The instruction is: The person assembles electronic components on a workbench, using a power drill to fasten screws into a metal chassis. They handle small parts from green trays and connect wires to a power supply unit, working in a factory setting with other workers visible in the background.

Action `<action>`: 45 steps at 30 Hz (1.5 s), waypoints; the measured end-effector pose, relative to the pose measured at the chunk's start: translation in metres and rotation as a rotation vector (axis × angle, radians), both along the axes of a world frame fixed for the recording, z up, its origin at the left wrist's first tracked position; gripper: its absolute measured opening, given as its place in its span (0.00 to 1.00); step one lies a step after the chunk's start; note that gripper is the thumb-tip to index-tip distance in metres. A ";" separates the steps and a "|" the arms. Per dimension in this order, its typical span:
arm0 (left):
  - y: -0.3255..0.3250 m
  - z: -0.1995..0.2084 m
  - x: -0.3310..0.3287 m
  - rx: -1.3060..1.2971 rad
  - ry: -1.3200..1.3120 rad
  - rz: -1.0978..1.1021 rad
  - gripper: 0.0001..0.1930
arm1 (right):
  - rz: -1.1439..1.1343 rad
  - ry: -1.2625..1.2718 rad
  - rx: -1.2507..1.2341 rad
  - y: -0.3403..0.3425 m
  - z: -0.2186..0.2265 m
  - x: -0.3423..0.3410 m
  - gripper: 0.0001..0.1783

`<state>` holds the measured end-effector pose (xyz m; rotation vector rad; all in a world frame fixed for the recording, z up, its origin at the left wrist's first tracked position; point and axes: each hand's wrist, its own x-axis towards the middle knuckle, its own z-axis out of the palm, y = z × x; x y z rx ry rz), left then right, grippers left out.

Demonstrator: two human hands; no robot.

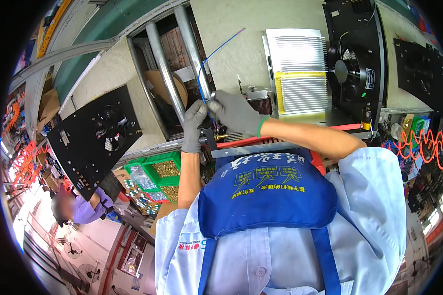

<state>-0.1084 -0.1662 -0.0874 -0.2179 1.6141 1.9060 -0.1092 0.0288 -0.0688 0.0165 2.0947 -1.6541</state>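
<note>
A thin blue wire [200, 76] runs up from between my hands and bends right to a small ring-like terminal at its far end. My left hand [194, 123], in a grey glove, pinches the wire's lower part. Close against it, my right hand [235, 112], also gloved, has its fingers closed around the same stretch, hiding what lies between them. Just right of the hands stands a small dark coil-like part [259, 101] with a metal top. Beyond it is a silver finned heat sink [300, 59] with yellow tape, beside a black panel with a fan [347, 71].
A red bar [325, 130] crosses below my right forearm. Metal rollers [165, 69] span the gap at the left. Another black fan panel [96, 140] stands further left. Green bins [145, 172] of small metal parts sit below. A person in purple [86, 209] is at the lower left.
</note>
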 end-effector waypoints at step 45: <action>-0.012 -0.020 0.006 -0.127 0.044 0.019 0.18 | 0.088 0.153 0.104 -0.001 0.021 0.002 0.19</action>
